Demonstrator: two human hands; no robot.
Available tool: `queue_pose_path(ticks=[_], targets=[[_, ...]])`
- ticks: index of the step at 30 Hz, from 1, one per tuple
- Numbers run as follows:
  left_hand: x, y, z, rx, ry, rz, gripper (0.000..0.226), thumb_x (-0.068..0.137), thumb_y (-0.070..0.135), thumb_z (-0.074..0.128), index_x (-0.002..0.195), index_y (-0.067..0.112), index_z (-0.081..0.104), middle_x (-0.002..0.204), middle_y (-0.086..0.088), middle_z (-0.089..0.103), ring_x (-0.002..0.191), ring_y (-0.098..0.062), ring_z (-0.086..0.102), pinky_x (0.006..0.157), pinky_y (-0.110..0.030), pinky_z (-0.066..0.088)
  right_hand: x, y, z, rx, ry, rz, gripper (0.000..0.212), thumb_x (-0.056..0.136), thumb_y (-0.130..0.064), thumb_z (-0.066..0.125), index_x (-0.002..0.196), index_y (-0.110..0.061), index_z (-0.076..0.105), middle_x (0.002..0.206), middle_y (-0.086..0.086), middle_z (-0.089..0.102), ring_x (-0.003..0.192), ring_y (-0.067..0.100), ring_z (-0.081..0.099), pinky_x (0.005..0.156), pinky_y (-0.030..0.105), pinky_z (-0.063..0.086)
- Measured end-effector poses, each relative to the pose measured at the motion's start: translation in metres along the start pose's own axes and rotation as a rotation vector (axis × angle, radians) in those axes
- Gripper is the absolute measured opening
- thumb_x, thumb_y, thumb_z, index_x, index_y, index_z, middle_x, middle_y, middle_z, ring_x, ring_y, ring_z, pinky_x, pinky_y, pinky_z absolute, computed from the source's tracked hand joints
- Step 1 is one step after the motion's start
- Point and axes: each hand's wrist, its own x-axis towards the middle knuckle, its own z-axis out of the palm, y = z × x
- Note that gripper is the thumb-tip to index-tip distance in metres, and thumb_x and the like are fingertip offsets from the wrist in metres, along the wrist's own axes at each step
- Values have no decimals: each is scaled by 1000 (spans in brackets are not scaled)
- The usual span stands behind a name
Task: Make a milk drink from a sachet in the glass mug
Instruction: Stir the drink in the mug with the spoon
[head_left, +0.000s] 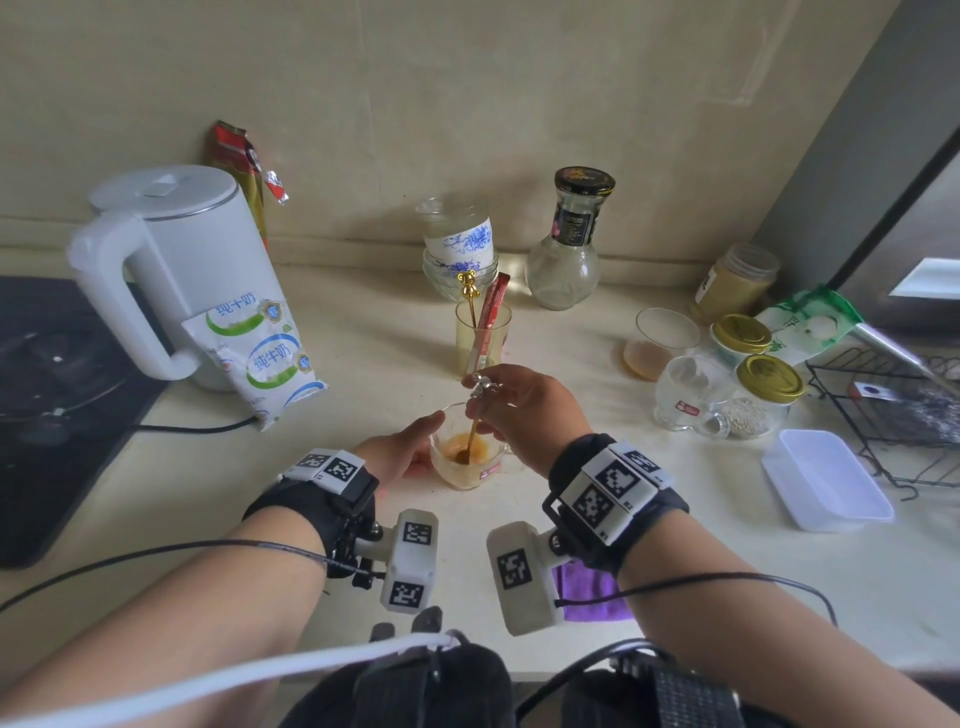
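The glass mug (467, 470) stands on the counter in front of me with brownish liquid and powder at its bottom. My left hand (400, 449) wraps around the mug's left side. My right hand (524, 410) pinches the top of a gold spoon (472, 434), whose bowl sits down in the liquid. Two white milk pouches (260, 358) lean against the white kettle (171, 270). A red sachet (491, 317) stands in a yellowish glass (480, 340) behind the mug, beside a second gold spoon.
An induction hob (57, 395) lies at the left. Jars with gold lids (763, 389), a glass cup (660, 343), an empty mug (685, 395), a plastic box (826, 480) and a wire rack (893, 410) crowd the right. A bottle (569, 244) and stacked bowls (460, 244) stand at the back.
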Motion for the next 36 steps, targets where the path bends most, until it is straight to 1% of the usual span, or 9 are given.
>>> queue_pose_path(ticks=[3, 7, 11, 22, 24, 27, 32, 34, 36], targets=[[0, -2, 0, 10, 2, -7, 60, 82, 66, 53, 90, 8, 69, 108, -20, 72, 109, -35, 65, 109, -47, 40, 1, 2, 0, -33, 63, -4, 20, 85, -25, 62, 102, -36, 65, 90, -8, 70, 84, 11, 65, 84, 35, 53], [2, -1, 0, 16, 7, -4, 60, 81, 67, 52, 86, 9, 68, 106, -20, 72, 108, -35, 65, 109, -48, 40, 0, 1, 1, -2, 7, 3, 19, 84, -24, 64, 100, -34, 66, 85, -6, 71, 77, 10, 68, 81, 36, 55], [2, -3, 0, 11, 14, 9, 58, 82, 65, 53, 83, 9, 67, 107, -22, 71, 108, -36, 65, 109, -48, 40, 1, 2, 2, -36, 46, 7, 19, 85, -24, 62, 102, -34, 65, 87, -8, 70, 80, 9, 66, 80, 30, 53], [-1, -4, 0, 10, -11, -1, 71, 85, 65, 50, 106, 0, 68, 114, -20, 70, 113, -34, 63, 111, -47, 37, -2, 1, 3, -25, 38, 17, 22, 86, -23, 62, 107, -30, 65, 89, -5, 70, 83, 13, 67, 83, 38, 54], [-1, -3, 1, 7, -10, 9, 71, 85, 65, 50, 102, -2, 67, 114, -22, 70, 113, -36, 62, 111, -47, 38, -1, 1, 2, -48, 61, 27, 23, 86, -24, 61, 107, -31, 65, 91, -3, 70, 86, 16, 66, 84, 39, 53], [-1, -3, 0, 0, 2, 34, 71, 85, 65, 50, 102, -2, 67, 112, -25, 70, 112, -39, 63, 109, -49, 40, -1, 0, 2, -2, 13, 48, 21, 84, -22, 63, 103, -30, 66, 85, -2, 72, 80, 15, 68, 81, 41, 55], [-3, -2, 1, 38, -29, 9, 67, 84, 67, 48, 96, 3, 66, 112, -24, 70, 112, -38, 63, 109, -49, 39, -2, 1, 2, -24, 52, 31, 20, 85, -22, 63, 103, -30, 66, 86, -5, 71, 82, 14, 66, 82, 39, 54], [-3, -1, 0, 60, -41, -4, 72, 84, 69, 45, 101, 3, 68, 113, -22, 70, 113, -36, 63, 110, -49, 38, -3, 0, 2, 9, 19, 45, 20, 84, -21, 64, 102, -29, 66, 83, -4, 71, 78, 13, 68, 81, 39, 56], [-4, 0, 0, 88, -48, -20, 78, 84, 71, 43, 106, 1, 68, 113, -21, 70, 113, -35, 63, 111, -48, 38, -3, 1, 3, 3, 47, 26, 22, 85, -21, 63, 105, -29, 66, 88, -4, 71, 82, 14, 67, 83, 39, 54]])
